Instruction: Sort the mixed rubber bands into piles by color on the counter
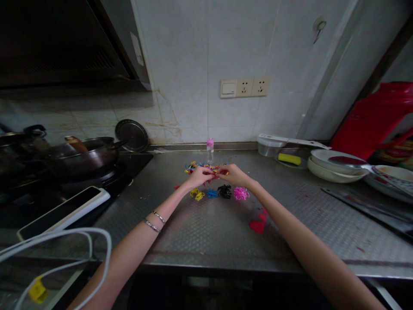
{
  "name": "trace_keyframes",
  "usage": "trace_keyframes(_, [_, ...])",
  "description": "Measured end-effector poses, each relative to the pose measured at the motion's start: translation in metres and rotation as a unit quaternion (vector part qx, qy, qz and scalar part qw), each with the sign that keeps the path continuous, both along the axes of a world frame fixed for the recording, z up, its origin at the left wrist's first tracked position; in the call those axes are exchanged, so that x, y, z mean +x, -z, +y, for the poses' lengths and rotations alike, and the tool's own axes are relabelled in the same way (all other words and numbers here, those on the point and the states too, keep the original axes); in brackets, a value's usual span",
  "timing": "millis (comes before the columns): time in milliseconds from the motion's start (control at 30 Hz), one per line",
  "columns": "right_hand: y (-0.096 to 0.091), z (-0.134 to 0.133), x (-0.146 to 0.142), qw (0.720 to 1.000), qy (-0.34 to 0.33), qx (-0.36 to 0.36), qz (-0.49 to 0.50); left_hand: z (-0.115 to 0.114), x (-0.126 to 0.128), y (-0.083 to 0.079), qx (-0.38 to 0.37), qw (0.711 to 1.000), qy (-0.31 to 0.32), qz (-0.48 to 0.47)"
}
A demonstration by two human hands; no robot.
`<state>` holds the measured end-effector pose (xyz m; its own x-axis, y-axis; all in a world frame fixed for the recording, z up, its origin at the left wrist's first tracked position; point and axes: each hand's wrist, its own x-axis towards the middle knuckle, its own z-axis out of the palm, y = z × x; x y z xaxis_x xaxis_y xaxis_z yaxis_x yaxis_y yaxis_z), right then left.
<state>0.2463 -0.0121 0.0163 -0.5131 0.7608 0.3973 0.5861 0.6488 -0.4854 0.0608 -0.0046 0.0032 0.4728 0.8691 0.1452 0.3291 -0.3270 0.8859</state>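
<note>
Toward the back edge of the metal worktop, I have both bare hands at a mixed heap of small coloured loops, which lies just beyond the fingers and shows on both sides of them. On my view the left hand and the right hand meet at its near side, thumbs and forefingers drawn close, fingertips almost touching; specks of red and yellow show there, too small for me to tell whether either pinch is clamped on a loop. Just below the fingertips, on the front-edge side, I make out a few red loops. Nearer the front edge, apart from the fingers, sit a yellow pile, a blue pile, a black pile and a pink pile in a row, pink nearest the right wrist. Behind the heap, close to the back edge, a pink-capped bottle stands upright.
</note>
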Motion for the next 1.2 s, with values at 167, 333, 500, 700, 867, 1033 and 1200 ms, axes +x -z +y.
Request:
trace_keyframes(167, [-0.005,0.006,0.016,0.998,0.004,-0.062,-0.020,0.004,-0.010,-0.009,0.010,0.999,-0.032,0.001])
trace_keyframes(333, [-0.006,0.008,0.029,0.983,-0.045,-0.158,-0.080,0.006,-0.036,-0.028,0.000,0.996,-0.006,0.085])
trace_keyframes(500, [-0.004,0.008,0.030,0.974,-0.062,-0.189,-0.110,0.009,-0.068,-0.046,-0.027,0.987,0.041,0.154])
trace_keyframes(700, [0.002,0.016,0.036,0.990,0.006,-0.110,-0.090,0.016,-0.104,-0.056,-0.065,0.968,0.033,0.239])
trace_keyframes(867, [0.010,0.020,0.042,0.974,0.169,-0.051,-0.144,0.022,-0.125,-0.059,-0.099,0.923,0.016,0.372])
trace_keyframes(1033, [0.023,0.021,0.039,0.966,0.191,-0.045,-0.167,0.016,-0.120,-0.061,-0.145,0.892,0.013,0.427])
trace_keyframes(1200, [0.029,0.020,0.030,0.975,0.159,-0.045,-0.148,0.011,-0.117,-0.063,-0.168,0.880,0.016,0.443])
